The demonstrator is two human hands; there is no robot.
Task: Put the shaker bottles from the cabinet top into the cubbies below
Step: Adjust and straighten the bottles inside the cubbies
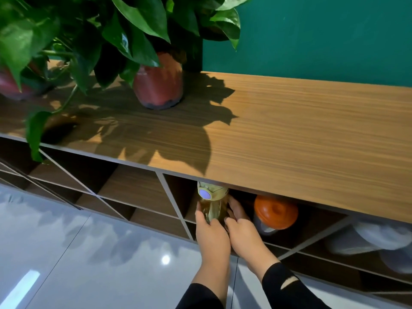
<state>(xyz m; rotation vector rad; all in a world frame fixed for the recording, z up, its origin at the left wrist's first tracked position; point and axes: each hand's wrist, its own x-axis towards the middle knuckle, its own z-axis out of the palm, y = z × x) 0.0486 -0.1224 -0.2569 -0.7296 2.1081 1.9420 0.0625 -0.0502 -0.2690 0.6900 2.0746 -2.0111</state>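
Observation:
A yellow translucent shaker bottle (213,202) with a pale lid and a round lilac button stands upright in a cubby just under the wooden cabinet top (289,134). My left hand (210,233) wraps its left side and my right hand (243,228) holds its right side. In the same cubby, to the right, stands a second shaker bottle with an orange lid (276,211) and a clear body. The front edge of the cabinet top hides the top of the yellow bottle's lid.
A leafy plant in a red pot (159,84) stands on the cabinet top at the left, with another pot (9,83) at the far left. More cubbies (133,188) lie to the left. A grey bundle (376,239) fills a cubby at the right. Glossy grey floor (89,253) lies below.

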